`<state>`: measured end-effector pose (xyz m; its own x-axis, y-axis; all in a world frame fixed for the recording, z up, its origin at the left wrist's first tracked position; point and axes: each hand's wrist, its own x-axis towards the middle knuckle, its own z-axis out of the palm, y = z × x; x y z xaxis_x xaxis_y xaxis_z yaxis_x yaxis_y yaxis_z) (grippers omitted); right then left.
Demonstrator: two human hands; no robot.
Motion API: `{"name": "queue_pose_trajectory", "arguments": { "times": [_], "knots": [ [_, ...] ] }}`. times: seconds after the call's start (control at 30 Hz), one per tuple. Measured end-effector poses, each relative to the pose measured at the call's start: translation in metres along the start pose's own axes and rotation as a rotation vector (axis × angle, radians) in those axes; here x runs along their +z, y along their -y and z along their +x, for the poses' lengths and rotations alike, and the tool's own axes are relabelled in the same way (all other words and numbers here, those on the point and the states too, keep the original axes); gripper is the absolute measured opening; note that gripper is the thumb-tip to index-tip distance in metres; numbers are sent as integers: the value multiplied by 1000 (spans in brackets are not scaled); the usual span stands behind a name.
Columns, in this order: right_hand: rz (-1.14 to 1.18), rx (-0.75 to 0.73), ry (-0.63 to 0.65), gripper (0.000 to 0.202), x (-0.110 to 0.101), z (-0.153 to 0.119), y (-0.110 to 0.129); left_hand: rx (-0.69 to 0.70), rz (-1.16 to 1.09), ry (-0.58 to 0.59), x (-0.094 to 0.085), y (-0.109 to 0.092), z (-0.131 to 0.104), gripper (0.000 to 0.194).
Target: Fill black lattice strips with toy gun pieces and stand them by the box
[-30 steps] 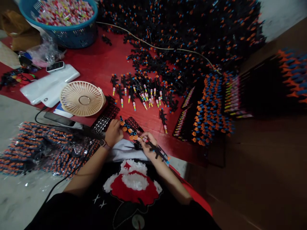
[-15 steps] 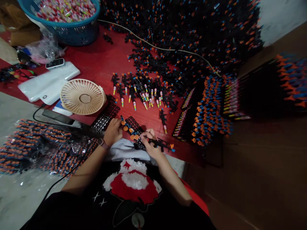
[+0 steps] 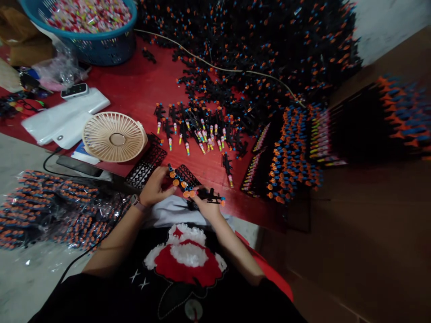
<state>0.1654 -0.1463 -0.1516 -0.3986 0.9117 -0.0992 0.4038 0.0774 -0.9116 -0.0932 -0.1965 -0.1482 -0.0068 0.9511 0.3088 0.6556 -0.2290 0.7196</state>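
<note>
A black perforated plastic rack (image 3: 186, 174) stands in front of my body, with a row of toy guns in it showing orange and blue tips (image 3: 176, 182). My left hand (image 3: 155, 188) is closed at the rack's left end, thumb stretched along the near side. Between the fingers of my right hand (image 3: 206, 207) is a black toy gun (image 3: 210, 195), lying sideways over the rack's right end, its orange and blue tips pointing right. Another toy gun (image 3: 227, 169) with a candy tube lies just beyond that hand. Grey-white cloth (image 3: 164, 213) is under the rack.
Toy guns with candy tubes (image 3: 205, 130) lie mid-table before a large heap of toy guns (image 3: 249, 40). Filled racks (image 3: 292, 152) stand right. A round beige fan (image 3: 114, 137), another black rack (image 3: 146, 166) and a blue candy basket (image 3: 111, 45) are left.
My right hand has shifted slightly left, and the toy gun in it has turned and come closer to the rack. My left thumb has stretched out to the right.
</note>
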Motion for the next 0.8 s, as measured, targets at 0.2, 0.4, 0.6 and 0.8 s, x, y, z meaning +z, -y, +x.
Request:
{"name": "queue_pose_trajectory", "arguments": {
  "times": [0.2,0.4,0.6,0.8],
  "knots": [
    [-201,-150,96,6,-14,2,4,-34,49,32,5,7,1,58],
    [-462,-227,321,11,-11,11,21,-84,149,76,16,13,0,43],
    [-617,-231,356,27,12,6,23,-82,141,75,14,13,0,36],
    [-316,-235,294,30,-11,12,11,-81,142,30,16,15,0,35]
  ]
}}
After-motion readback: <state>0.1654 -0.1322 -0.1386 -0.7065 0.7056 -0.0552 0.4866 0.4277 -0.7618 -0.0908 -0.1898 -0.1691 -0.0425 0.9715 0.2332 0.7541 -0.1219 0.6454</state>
